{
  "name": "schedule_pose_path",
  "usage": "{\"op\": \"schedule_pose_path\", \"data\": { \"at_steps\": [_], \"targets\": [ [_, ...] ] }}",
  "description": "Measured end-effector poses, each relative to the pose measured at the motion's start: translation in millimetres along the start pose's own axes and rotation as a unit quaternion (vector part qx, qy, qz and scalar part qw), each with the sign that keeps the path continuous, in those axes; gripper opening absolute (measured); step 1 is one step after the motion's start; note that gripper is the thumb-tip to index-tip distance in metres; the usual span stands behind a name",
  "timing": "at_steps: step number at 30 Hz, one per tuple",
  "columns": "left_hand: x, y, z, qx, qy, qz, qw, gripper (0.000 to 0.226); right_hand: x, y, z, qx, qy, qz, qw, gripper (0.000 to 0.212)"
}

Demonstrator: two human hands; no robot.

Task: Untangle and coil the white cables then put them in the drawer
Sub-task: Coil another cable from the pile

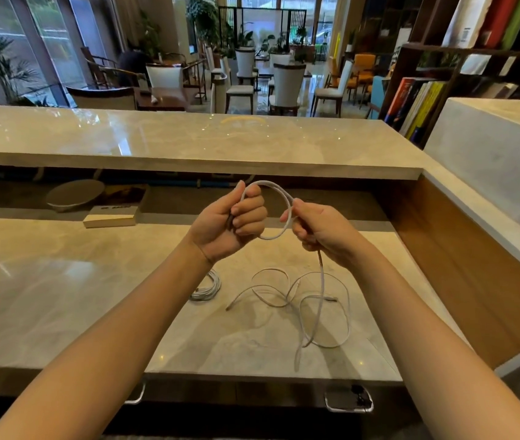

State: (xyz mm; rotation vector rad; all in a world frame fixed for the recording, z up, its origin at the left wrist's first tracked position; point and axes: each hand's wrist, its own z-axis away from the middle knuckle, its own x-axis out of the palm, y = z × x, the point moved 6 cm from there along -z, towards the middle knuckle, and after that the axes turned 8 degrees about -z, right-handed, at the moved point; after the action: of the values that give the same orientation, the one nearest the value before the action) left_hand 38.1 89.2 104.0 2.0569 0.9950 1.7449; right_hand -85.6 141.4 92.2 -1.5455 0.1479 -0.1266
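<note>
Left hand (236, 217), centre frame: fingers curled tight round one side of a loop of white cable (288, 198), thumb up along it. Right hand (322, 231), just right of it: fingers closed on the opposite side of the same loop, with the cable passing out of the bottom of the fist. Both hands are held up above the marble countertop (61, 296), near each other, with the loop spanning the gap between them.

Cable position: one loop formed, in hand. The free length drops from the right fist nearly straight down the frame and joins the loose tangle (303, 300) lying on the counter in lower centre-right. Several open bends cross one another there; I cannot tell whether this is one cable or two.

Key relation: the slack lies below the hands and a little right, so the right hand is the nearer one. The tail's long axis runs top to bottom in the frame, in line with the right fist. Judgement: the left hand keeps the coil while the right slides down the tail to draw up the next turn. The crossings may snag when lifted.

A coiled cable bundle (209, 289) sits on the counter below the left wrist, apart from the tangle.

Drawer: not seen open. A metal pull (349, 403) under the counter's front edge, bottom right of centre, probably belongs to it.

Progress estimate: mid-task, on the coiling step.
</note>
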Motion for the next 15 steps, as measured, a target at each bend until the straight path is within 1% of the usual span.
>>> {"op": "schedule_pose_path", "data": {
  "at_steps": [2,4,7,8,9,10,11,12,13,14,15],
  "targets": [
    [3,7,-1,0.028,0.002,0.032,0.999,0.028,-3,16,2,0.008,0.027,0.035,0.999,0.037],
    [4,18,-2,0.069,0.025,0.049,0.996,0.031,-12,37,6,0.015,0.053,0.034,0.998,0.035],
    [-1,44,3,0.167,0.103,0.05,0.979,0.031,-24,66,17,0.023,0.077,0.012,0.997,0.031],
    [-3,52,6,0.2,0.127,0.052,0.97,0.03,-26,71,19,0.021,0.086,0.032,0.996,0.031],
    [-4,58,9,0.225,0.151,0.046,0.961,0.03,-26,75,21,0.014,0.093,0.091,0.991,0.032],
    [-5,62,11,0.242,0.178,0.023,0.953,0.029,-23,75,21,0.007,0.087,0.189,0.978,0.032],
    [-7,63,12,0.25,0.21,-0.019,0.945,0.027,-16,73,21,0.006,0.065,0.308,0.949,0.033],
    [-9,61,14,0.25,0.246,-0.085,0.933,0.024,-6,71,20,0.007,0.036,0.42,0.907,0.035],
    [-10,58,14,0.242,0.285,-0.175,0.911,0.023,5,64,18,-0.003,0.015,0.501,0.865,0.036],
    [-9,53,14,0.225,0.318,-0.282,0.877,0.022,17,53,17,-0.024,0.001,0.546,0.837,0.035],
    [-8,47,12,0.2,0.342,-0.389,0.832,0.022,28,39,16,-0.053,-0.004,0.568,0.822,0.034]
  ]
}}
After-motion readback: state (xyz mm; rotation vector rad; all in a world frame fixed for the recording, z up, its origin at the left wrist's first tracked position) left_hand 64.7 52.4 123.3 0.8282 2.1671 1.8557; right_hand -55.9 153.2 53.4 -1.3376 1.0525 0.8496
